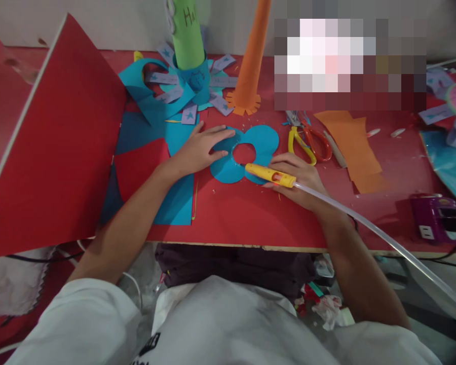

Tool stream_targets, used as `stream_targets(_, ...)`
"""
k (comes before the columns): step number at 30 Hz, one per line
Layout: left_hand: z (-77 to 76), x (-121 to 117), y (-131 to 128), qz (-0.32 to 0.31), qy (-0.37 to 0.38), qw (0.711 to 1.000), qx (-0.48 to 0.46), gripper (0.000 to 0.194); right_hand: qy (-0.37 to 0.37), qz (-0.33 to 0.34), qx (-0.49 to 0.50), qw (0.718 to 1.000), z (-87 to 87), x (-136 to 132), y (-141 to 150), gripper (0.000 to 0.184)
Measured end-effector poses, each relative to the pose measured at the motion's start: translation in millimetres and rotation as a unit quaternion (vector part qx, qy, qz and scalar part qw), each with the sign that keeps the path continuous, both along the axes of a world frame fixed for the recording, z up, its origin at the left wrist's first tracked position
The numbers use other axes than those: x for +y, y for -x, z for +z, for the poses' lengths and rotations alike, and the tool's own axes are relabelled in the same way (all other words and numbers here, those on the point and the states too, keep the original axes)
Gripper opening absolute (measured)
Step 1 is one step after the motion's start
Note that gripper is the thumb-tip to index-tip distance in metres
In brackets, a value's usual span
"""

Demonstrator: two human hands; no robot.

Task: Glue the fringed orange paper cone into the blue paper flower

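Observation:
On the red table lies a blue four-lobed paper flower [264, 139] with a round hole in its middle. My left hand [205, 147] rests on the flower's left lobes, fingers spread and flat. A yellow hot glue gun [260, 174] with a long clear glue stick [345, 214] running out of its back is gripped in my right hand [300, 177]. Its nozzle is at the lower edge of the hole; whether it touches the paper I cannot tell. Parts of my right fingers are hidden behind the glue gun.
Behind the flower stand an orange paper cone [249, 66] and a green paper tube [190, 45] in a blue base. Yellow scissors [302, 144], red scissors [317, 142] and orange paper [359, 147] lie right. Left are blue sheets [175, 203] and an upright red board [64, 142].

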State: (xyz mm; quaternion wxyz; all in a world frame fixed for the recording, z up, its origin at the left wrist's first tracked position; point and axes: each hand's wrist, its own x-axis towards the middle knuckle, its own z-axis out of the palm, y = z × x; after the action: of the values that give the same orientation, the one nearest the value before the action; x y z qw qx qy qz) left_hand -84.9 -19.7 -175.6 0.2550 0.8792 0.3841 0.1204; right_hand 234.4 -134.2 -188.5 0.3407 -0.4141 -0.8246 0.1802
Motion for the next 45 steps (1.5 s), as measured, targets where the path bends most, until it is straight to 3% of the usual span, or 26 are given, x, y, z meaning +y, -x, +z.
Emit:
stream_targets(5,2.1,3.1,3.6,-0.015,0.019,1.0,0.003,0.066,0.025,-0.02,0.008,0.999,1.3,1.3,3.6,0.033)
stream_targets(11,1.3,5.7,5.5,-0.019,0.023,1.0,0.003,0.066,0.055,-0.057,-0.049,0.996,1.3,1.1,8.3,0.05)
stream_targets(21,-1.2,6.7,5.8,-0.026,0.028,0.999,-0.008,0.065,0.05,-0.084,-0.132,0.986,7.1,-3.4,11.1,0.057)
stream_targets(36,-4.8,8.9,7.3,-0.03,0.021,0.999,-0.006,0.064,0.085,-0.113,-0.097,0.985,11.8,-9.1,-0.9,0.059)
stream_targets(45,-1.6,7.6,6.3,-0.026,0.027,0.999,-0.005,0.065,0.061,-0.109,-0.089,0.988,9.1,-8.3,-4.6,0.059)
